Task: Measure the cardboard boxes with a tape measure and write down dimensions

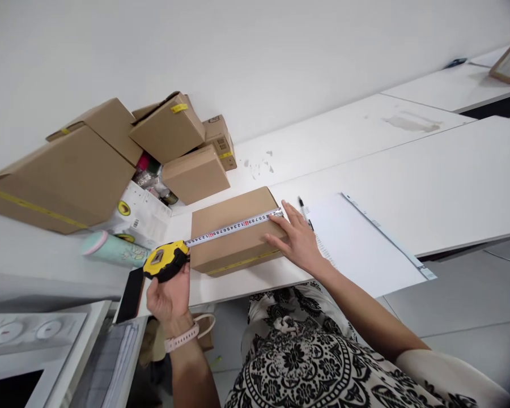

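Desktop [450, 158]: tape [229, 229] apparently under fingers [284, 224]

The box [237, 242] is matt cardboard, the tape-measure case [165, 262] plastic.

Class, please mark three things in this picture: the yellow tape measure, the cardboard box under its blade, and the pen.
Tape measure [165, 260]: head view, on its yellow case.
Cardboard box [236, 245]: head view, on brown cardboard nearer than the blade.
Pen [305, 213]: head view, mid-barrel.
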The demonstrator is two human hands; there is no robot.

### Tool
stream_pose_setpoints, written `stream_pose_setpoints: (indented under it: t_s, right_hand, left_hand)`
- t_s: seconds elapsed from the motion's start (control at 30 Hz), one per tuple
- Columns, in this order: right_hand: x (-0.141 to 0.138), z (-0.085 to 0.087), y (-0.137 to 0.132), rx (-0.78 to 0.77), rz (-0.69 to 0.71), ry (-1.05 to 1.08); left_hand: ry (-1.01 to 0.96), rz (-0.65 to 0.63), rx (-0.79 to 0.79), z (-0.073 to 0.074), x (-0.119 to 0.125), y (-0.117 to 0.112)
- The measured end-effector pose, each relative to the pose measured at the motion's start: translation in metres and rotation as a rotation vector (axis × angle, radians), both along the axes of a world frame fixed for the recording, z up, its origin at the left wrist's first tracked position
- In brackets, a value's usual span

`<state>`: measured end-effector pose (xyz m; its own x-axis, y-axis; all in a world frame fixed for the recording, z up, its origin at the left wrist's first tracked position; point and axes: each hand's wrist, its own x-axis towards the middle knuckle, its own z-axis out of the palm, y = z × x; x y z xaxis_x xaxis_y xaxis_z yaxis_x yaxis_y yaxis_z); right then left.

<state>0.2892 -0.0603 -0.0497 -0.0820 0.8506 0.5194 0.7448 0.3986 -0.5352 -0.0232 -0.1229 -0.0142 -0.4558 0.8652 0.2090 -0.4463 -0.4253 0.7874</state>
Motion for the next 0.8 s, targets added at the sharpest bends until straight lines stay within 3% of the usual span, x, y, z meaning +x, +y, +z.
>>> stream_pose_setpoints:
  t_s: [0.23,0.53,0.8]
  right_hand:
    - [0.002,-0.003,0.003,0.043,0.056,-0.003]
    - [-0.001,0.005,-0.002,0.016,0.067,0.01]
    - [0.0,0.003,0.002,0.026,0.125,0.012]
  left_hand:
    - [0.131,0.117,-0.039,-0.003,-0.011,0.011]
    - [0.15,0.344,-0.186,-0.009,-0.025,0.027]
    - [0.281,0.245,-0.253,-0.002,-0.038,0.028]
